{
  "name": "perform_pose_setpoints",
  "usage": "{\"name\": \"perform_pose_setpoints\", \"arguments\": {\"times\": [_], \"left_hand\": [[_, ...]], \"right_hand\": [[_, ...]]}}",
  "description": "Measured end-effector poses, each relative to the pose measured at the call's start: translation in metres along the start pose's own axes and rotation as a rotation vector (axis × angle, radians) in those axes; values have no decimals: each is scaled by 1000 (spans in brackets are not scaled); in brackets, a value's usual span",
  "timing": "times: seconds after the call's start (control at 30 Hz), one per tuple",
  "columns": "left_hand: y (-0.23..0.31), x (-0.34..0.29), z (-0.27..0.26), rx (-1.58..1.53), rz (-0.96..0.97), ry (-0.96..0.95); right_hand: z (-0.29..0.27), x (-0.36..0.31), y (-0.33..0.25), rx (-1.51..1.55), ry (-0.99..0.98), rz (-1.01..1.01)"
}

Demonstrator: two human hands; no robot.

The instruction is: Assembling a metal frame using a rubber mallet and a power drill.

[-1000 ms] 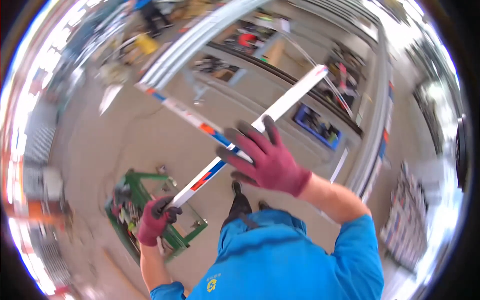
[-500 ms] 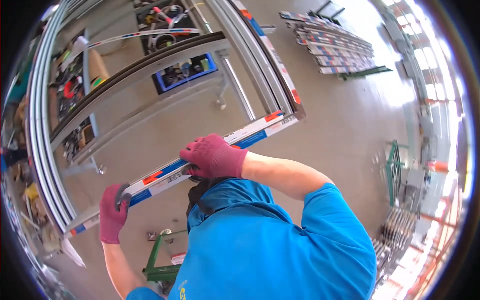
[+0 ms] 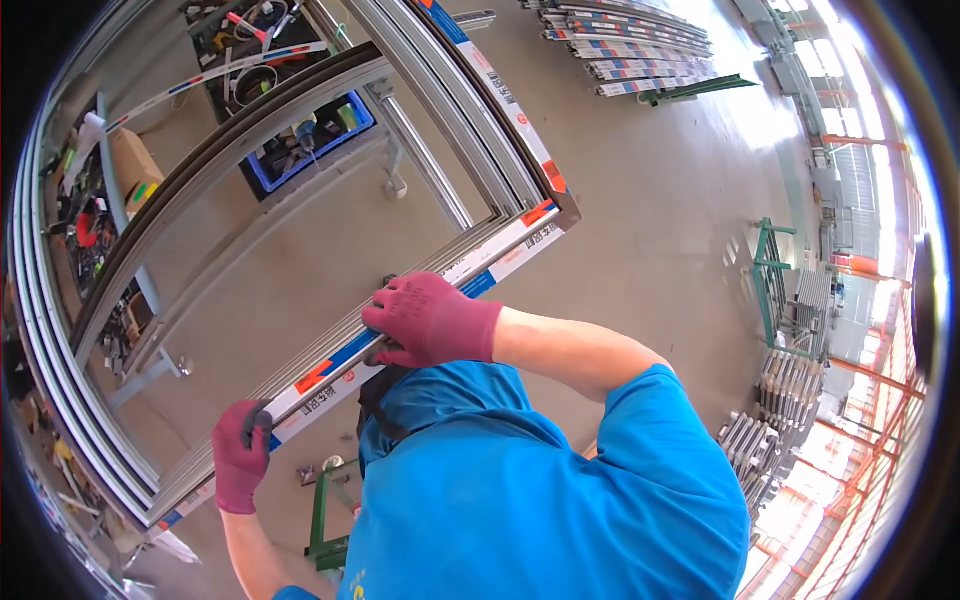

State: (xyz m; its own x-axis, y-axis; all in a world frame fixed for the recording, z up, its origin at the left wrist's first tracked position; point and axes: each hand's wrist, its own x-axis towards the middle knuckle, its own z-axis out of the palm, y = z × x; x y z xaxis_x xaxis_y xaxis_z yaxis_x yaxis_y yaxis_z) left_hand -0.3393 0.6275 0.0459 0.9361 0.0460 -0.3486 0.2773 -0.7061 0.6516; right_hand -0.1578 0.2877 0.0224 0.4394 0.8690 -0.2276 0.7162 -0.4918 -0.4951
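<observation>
A large rectangular aluminium frame [image 3: 490, 252], with grooved rails and white, blue and red protective tape, stretches out in front of me. My left hand [image 3: 240, 458], in a maroon glove with dark fingertips, is closed round the near rail close to its left end. Further right along that rail, my right hand [image 3: 430, 320], gloved alike, is wrapped over the top edge with its thumb on my side. The undersides of both grips are hidden. A dark-edged crossbar [image 3: 215, 130] runs across the frame's opening.
Beyond the frame lie a blue crate [image 3: 268, 180] of tools and a cardboard box [image 3: 132, 165]. Taped profiles [image 3: 640, 55] are stacked at the far right. Green metal stands [image 3: 768, 275] are at the right, and another green stand [image 3: 320, 510] is beside me at lower left.
The frame's right corner has shifted left and slightly toward me in view, and the near rail shows more of its inner grooves. Both hands keep their grip; the surroundings have shifted left too.
</observation>
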Motion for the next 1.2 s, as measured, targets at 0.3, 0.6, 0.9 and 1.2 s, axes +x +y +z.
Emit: {"name": "perform_pose_setpoints", "arguments": {"times": [0.3,0.6,0.9,1.2], "left_hand": [[1,-4,6,204,-23,-27],[19,-5,13,135,-126,-75],[23,-7,23,368,68,-17],[12,-1,47,474,-20,37]], "right_hand": [[-13,-44,47,-155,123,4],[4,-49,60,-238,181,-57],[-4,-51,63,-198,309,-57],[11,-59,67,-245,357,-8]]}}
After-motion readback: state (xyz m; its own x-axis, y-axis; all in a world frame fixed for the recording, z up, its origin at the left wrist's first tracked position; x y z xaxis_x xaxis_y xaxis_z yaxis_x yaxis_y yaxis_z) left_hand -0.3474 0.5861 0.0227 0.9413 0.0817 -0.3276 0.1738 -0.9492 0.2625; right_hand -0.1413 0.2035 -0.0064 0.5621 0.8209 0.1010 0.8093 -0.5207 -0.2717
